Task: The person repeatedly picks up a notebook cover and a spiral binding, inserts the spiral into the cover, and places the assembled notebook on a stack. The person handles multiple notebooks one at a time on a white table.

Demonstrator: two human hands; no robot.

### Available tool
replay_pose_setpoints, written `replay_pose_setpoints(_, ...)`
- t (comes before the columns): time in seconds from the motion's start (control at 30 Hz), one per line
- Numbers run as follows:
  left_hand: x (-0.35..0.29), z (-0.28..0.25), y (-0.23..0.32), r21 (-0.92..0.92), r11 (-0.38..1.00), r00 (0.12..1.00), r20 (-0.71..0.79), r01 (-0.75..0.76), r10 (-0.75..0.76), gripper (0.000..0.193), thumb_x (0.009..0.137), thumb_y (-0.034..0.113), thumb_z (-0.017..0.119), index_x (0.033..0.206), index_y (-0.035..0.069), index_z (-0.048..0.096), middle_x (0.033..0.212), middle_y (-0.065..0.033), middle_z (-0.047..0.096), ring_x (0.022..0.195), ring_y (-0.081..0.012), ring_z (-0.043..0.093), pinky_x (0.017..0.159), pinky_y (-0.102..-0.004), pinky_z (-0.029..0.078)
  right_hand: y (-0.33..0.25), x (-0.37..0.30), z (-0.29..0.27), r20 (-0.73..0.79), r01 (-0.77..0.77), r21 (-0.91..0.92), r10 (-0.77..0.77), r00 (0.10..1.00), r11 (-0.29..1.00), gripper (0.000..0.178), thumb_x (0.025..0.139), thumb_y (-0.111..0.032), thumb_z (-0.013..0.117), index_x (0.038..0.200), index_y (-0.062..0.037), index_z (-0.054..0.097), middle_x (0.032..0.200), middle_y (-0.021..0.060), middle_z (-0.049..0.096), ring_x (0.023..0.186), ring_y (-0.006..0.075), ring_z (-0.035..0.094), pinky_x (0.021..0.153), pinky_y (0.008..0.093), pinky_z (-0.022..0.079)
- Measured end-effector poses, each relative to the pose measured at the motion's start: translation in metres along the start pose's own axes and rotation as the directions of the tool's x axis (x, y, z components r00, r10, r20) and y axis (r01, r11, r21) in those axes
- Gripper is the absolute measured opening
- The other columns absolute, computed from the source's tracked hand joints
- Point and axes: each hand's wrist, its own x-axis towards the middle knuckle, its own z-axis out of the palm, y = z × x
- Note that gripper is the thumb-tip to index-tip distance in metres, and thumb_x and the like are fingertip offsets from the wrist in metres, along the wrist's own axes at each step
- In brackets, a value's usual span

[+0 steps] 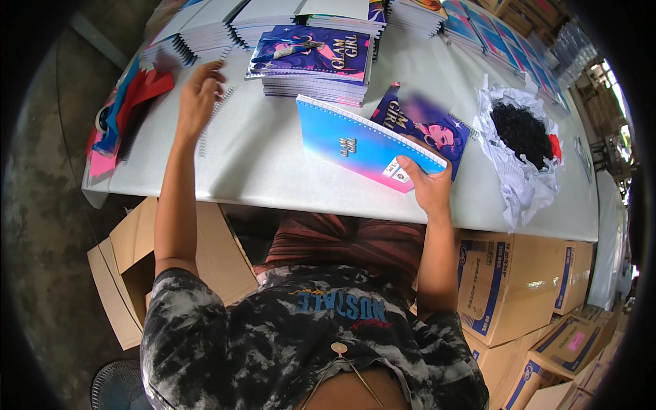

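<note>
My right hand (pixel 429 181) grips a blue-and-pink notebook (pixel 355 140) by its lower right corner, thumb on the cover. The notebook is tilted above the table, with a punched edge along its top. Over the table's left part, my left hand (pixel 202 96) has its fingers curled together. A thin spiral binding coil (pixel 216 117) lies beside it, and its fingertips are close to another coil piece; whether they pinch it is unclear. Behind the held notebook lies a purple illustrated notebook (pixel 444 140), partly covered. A stack of similar purple notebooks (pixel 314 85) stands further back, with a blue-handled tool (pixel 301 46) on top.
Rows of bound notebooks (pixel 205 31) line the white table's (pixel 253 181) far side. Black coil scraps (pixel 518 133) sit in crumpled white wrapping at right. A blue tape dispenser (pixel 108 130) rests at the left edge. Cardboard boxes (pixel 512 280) are stacked below right; an opened box (pixel 212 253) stands below left.
</note>
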Motion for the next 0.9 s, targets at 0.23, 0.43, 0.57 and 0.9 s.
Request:
replay_pose_setpoints(0.23,-0.044,0.048,0.062,-0.015,0.996,0.856,0.514,0.085,-0.066,0.033,0.093,0.035,0.045,0.087,0.004,0.054,0.064,0.0038,0.037,0.058,-0.0062,0.028,0.054,-0.0208,0.026,0.002,0.004,0.001,-0.037,0.001,0.002,-0.001,0.999,1.000,0.028,0.080,-0.002,0.064,0.108,0.0035,0.060,0.093,0.0044,0.064,0.081,0.0068,0.056,0.074,0.0202,0.046)
replay_pose_setpoints(0.43,-0.040,0.057,0.061,0.050,0.983,0.842,0.511,0.175,-0.176,0.029,0.094,0.032,0.046,0.083,0.005,0.053,0.070,0.0015,0.046,0.055,-0.0054,0.032,0.053,-0.0182,0.030,0.001,0.001,0.001,-0.030,0.020,-0.045,-0.021,0.999,0.999,0.025,0.080,0.001,0.063,0.106,0.0023,0.062,0.095,0.0046,0.066,0.081,0.0049,0.056,0.073,0.0187,0.046)
replay_pose_setpoints(0.57,-0.035,0.059,0.075,-0.040,0.966,0.843,0.499,0.256,-0.203,0.023,0.092,0.028,0.050,0.083,0.007,0.053,0.079,-0.0010,0.054,0.057,-0.0055,0.038,0.050,-0.0178,0.031,-0.002,-0.001,0.002,-0.009,0.047,-0.058,-0.048,0.999,0.997,0.026,0.080,0.001,0.063,0.106,0.0025,0.062,0.094,0.0050,0.066,0.080,0.0051,0.057,0.072,0.0188,0.046)
replay_pose_setpoints(0.9,-0.012,0.053,0.116,0.415,0.787,0.739,0.670,-0.456,0.075,0.022,0.081,0.017,0.062,0.100,0.006,0.061,0.097,-0.0095,0.062,0.092,-0.0261,0.054,0.084,-0.0369,0.040,0.000,-0.006,0.004,-0.003,0.000,-0.069,0.000,1.000,0.998,0.027,0.083,-0.006,0.062,0.108,0.0030,0.060,0.097,0.0075,0.066,0.085,0.0076,0.058,0.076,0.0223,0.047)
